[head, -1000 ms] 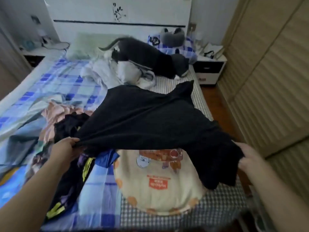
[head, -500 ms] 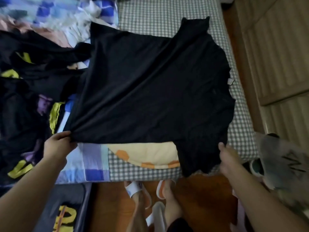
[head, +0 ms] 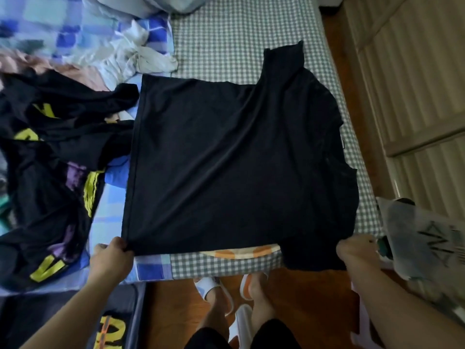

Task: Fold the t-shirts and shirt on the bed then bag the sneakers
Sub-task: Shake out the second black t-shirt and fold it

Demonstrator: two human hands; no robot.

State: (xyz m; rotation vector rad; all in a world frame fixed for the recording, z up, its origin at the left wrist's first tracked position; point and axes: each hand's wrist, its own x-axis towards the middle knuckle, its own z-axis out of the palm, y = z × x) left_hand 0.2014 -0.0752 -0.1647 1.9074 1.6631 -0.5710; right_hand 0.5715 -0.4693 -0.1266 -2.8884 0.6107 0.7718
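Fingers [head: 120, 244] of the left hand [head: 110, 260] pinch the black t-shirt [head: 234, 162] by its near hem corner; the right hand [head: 357, 253] grips the near sleeve. It lies spread on the bed [head: 239, 34]. That sleeve overhangs the edge, so letting go unevenly could wrinkle the shirt or let it slide off.

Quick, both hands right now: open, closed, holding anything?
Left hand: pinching the near left corner of the black t-shirt.
Right hand: gripping the t-shirt's near right edge.
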